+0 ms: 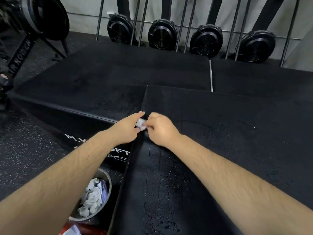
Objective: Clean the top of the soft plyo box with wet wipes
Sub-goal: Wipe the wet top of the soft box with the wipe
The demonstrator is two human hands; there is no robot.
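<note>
Head view: my left hand and right hand both pinch one bunched wet wipe at the left edge of the plyo box top. That edge runs 6 to 12 o'clock and the surface spreads toward 3 o'clock, on my right hand's side. A bucket of used wipes sits at 7 o'clock.

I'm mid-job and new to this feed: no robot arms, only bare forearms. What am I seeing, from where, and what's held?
No machine here: one camera on a person's head looks down at their arms. The left hand and right hand together pinch a small crumpled white wet wipe at the left edge of the black soft plyo box top. Beside it on the floor, a round grey metal bin holds crumpled white wipes.
</note>
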